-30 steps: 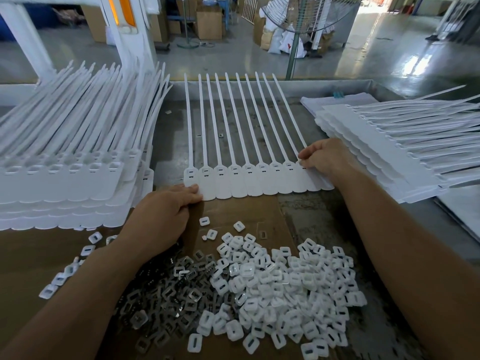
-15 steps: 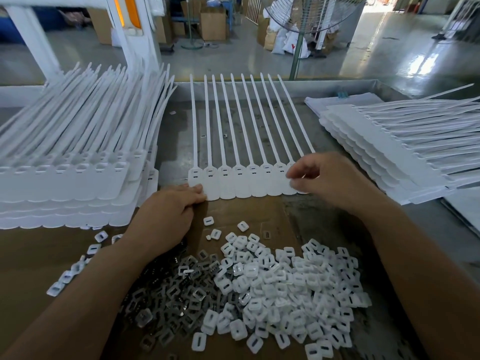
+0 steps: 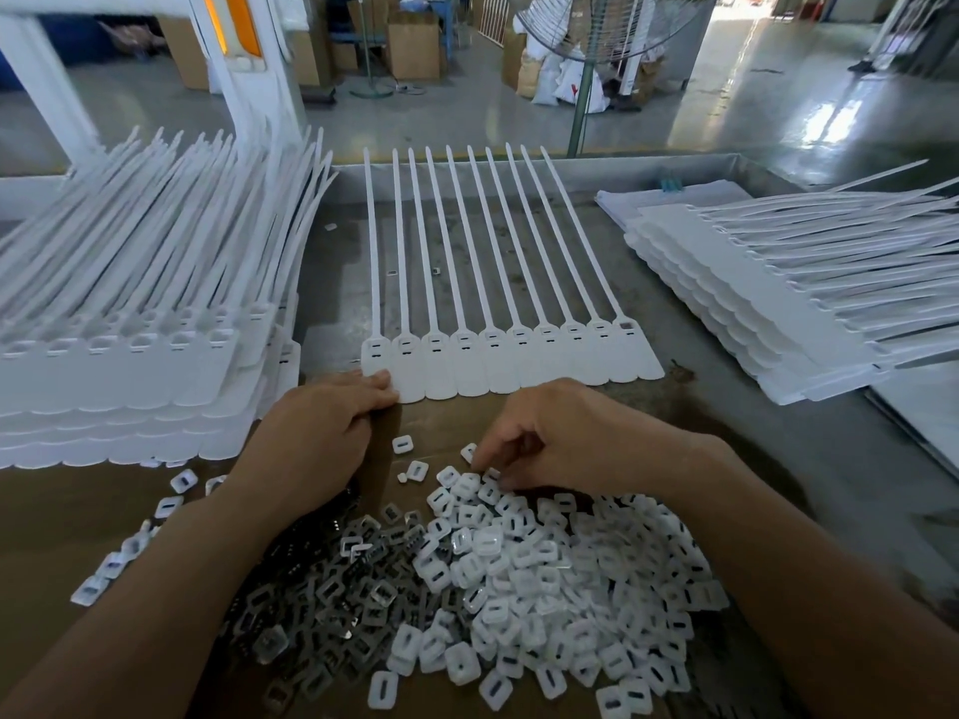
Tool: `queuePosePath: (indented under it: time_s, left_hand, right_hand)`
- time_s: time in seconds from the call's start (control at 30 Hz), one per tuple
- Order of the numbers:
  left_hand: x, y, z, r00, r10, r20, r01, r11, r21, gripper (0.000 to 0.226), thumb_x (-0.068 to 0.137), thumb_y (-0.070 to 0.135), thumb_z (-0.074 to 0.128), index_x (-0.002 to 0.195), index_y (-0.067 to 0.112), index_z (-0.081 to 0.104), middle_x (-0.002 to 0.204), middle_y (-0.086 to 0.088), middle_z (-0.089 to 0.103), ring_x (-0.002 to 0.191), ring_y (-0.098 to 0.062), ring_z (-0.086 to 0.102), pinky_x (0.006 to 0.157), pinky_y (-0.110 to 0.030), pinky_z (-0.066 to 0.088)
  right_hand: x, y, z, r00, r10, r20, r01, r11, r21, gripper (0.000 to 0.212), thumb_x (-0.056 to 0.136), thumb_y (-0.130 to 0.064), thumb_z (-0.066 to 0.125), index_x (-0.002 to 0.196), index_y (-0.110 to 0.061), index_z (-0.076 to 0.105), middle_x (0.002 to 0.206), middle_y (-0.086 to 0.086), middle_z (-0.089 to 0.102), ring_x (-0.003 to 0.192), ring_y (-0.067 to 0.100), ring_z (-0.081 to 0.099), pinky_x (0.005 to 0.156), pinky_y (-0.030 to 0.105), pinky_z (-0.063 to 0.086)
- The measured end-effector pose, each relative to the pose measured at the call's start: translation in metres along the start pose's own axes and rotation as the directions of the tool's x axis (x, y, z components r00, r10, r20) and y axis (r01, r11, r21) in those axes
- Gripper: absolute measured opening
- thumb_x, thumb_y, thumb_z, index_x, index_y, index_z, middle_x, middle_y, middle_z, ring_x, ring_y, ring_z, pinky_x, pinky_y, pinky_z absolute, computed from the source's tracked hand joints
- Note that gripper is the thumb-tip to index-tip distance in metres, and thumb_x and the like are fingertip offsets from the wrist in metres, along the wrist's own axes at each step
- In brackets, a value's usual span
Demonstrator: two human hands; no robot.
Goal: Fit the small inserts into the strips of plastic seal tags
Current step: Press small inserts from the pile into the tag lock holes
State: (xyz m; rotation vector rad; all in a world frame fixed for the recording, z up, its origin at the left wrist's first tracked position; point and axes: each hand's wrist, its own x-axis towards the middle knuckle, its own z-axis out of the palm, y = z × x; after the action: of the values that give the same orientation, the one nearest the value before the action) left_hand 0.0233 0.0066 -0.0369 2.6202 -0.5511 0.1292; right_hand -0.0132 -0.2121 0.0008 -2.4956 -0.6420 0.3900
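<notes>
Head, R hand (image 3: 560,433) off strip (image 3: 511,363), at inserts (image 3: 545,589)

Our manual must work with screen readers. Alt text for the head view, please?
A person's right hand, fingers curled, touches a pile of white inserts while the left hand presses the near-left corner of a strip of seal tags.
</notes>
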Motion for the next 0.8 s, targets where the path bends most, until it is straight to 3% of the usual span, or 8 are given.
queuePosePath:
  time_s: [0.2,0.3,0.5,0.63,0.8]
  left_hand:
    - [-0.001,-0.001,0.0,1.0,0.002,0.006,-0.002,1.0,0.007,0.043,0.088,-0.001,0.043,0.123,0.02,0.056,0.134,0.008,0.047,0.13,-0.011,0.036,0.108,-0.024,0.019]
    - [-0.001,-0.001,0.0,1.0,-0.007,-0.006,0.007,1.0,-0.012,0.043,0.087,-0.001,0.043,0.122,0.02,0.057,0.134,0.009,0.048,0.129,-0.01,0.037,0.107,-0.023,0.019]
    - [0.002,-0.002,0.003,1.0,0.005,-0.013,-0.006,1.0,-0.015,0.042,0.087,-0.001,0.044,0.121,0.02,0.058,0.133,0.009,0.049,0.128,-0.011,0.039,0.106,-0.023,0.02]
    - [0.001,-0.003,0.003,1.0,0.008,-0.015,-0.008,1.0,-0.007,0.042,0.087,0.0,0.044,0.121,0.02,0.058,0.133,0.009,0.048,0.128,-0.01,0.039,0.105,-0.021,0.02]
    - [0.001,-0.003,0.003,1.0,0.01,-0.013,-0.011,1.0,-0.002,0.042,0.087,-0.001,0.044,0.122,0.02,0.057,0.133,0.009,0.048,0.128,-0.009,0.038,0.105,-0.021,0.019]
  right_hand:
    - [0.004,0.002,0.002,1.0,0.001,-0.002,-0.001,1.0,0.028,0.008,0.079,-0.018,0.072,0.081,-0.024,0.067,0.073,-0.02,0.058,0.068,-0.016,0.051,0.066,0.001,0.039]
    - [0.002,0.004,0.001,1.0,0.018,-0.013,-0.017,0.998,0.068,0.019,0.081,-0.02,0.07,0.071,-0.031,0.057,0.07,-0.021,0.058,0.07,-0.014,0.052,0.067,0.003,0.041]
    - [-0.004,0.012,-0.014,0.977,0.131,-0.171,-0.077,0.954,0.29,0.014,0.088,-0.015,0.058,0.077,-0.021,0.052,0.069,-0.008,0.065,0.06,-0.002,0.062,0.059,0.014,0.049]
    - [-0.009,0.031,-0.027,0.909,0.22,-0.355,-0.137,0.96,0.243,0.018,0.083,-0.012,0.064,0.076,-0.026,0.056,0.078,-0.007,0.065,0.071,0.001,0.061,0.065,0.013,0.046]
    - [-0.01,0.064,-0.037,0.759,0.392,-0.519,-0.192,0.898,0.397,0.027,0.078,-0.002,0.069,0.08,-0.027,0.058,0.078,-0.005,0.064,0.071,0.01,0.061,0.06,0.016,0.049]
